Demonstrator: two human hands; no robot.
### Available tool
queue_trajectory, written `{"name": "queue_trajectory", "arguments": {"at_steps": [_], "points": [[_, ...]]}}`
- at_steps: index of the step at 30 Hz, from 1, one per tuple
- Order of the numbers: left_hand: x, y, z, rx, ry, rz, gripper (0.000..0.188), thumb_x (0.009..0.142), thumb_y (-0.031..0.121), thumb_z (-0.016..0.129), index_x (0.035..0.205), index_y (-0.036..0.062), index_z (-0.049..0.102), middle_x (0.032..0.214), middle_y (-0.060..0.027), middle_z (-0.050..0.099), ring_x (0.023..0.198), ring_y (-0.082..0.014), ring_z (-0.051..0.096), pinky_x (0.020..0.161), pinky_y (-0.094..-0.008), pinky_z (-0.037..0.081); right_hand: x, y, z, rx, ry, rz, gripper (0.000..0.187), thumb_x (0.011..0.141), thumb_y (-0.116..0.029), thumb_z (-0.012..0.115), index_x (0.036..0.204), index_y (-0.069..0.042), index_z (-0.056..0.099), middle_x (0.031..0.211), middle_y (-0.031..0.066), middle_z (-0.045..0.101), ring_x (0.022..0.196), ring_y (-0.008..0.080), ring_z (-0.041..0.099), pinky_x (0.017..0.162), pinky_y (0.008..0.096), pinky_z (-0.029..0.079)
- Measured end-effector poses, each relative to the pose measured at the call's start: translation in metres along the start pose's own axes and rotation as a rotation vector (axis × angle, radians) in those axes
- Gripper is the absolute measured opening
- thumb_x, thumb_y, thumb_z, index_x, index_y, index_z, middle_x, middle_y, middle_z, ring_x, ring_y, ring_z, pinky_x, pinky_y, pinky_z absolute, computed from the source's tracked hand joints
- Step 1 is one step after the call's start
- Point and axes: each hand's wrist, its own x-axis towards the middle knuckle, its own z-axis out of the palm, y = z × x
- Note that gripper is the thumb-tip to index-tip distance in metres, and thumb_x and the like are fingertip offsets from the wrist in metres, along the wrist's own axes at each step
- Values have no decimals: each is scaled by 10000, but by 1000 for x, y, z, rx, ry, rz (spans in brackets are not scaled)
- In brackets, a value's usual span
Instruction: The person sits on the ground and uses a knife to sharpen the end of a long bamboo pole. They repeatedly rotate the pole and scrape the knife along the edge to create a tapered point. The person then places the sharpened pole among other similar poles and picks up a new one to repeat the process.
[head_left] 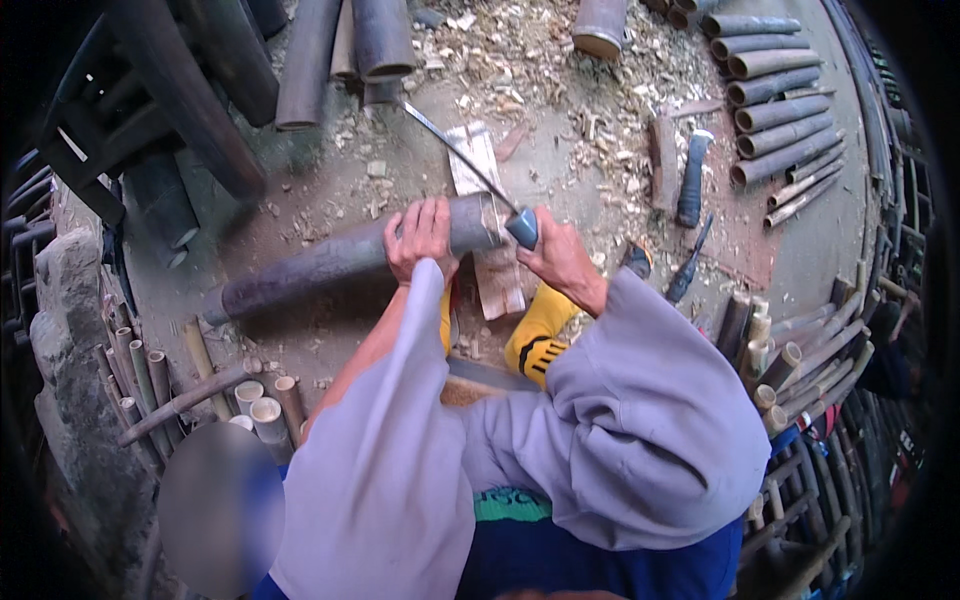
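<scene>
A thick dark bamboo tube [310, 270] lies slantwise in front of me. Its cut end rests on a pale, scarred wooden board [497, 280]. My left hand [422, 238] grips the tube from above near that end, fingers wrapped over it. In my right hand [562, 262], closed just beyond the cut end, is the blue-grey handle [522, 228] of a tool with a long, narrow metal blade [455, 152]. The blade slants up and left, passing above the board. Whether it touches the tube's rim cannot be told.
Bamboo shavings [610, 120] litter the ground. To the right lie a dark-handled tool [692, 180], a wooden block [662, 163], a slim dark tool [690, 262] and rows of cut bamboo [785, 110]. Large tubes [385, 40] stand far left. My yellow footwear [540, 330] is below my right hand.
</scene>
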Motion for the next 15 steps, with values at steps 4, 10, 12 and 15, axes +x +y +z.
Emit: {"name": "queue_trajectory", "arguments": {"at_steps": [4,10,12,15], "points": [[-9,7,-3,-19,-1,-18,598,574,131,695,1165,116,609,1120,-25,632,1086,-187,585,950,-387,390,-20,-37,-4,175,326,-246,389,747,-129,706,1032,-26,461,757,234,630,718,416,653,598,455,515],[7,7,-3,0,37,-12,464,674,107,617,1138,112,632,1100,-14,642,1066,-168,593,932,-373,384,5,27,10,-138,40,-11,354,770,-122,703,1025,-29,474,752,223,634,690,390,656,575,423,513],[-3,5,-2,9,42,-16,467,676,102,614,1143,113,630,1103,-13,642,1067,-169,593,936,-374,379,-6,-5,-4,-29,-37,67,361,766,-115,704,1028,-28,472,750,224,635,698,403,654,594,437,516],[-1,5,-4,-1,29,-11,471,677,100,613,1148,115,627,1105,-11,640,1066,-165,593,935,-377,379,-16,-47,-13,239,258,-186,377,752,-115,715,1022,-21,469,761,227,640,714,422,649,631,461,517]]}}
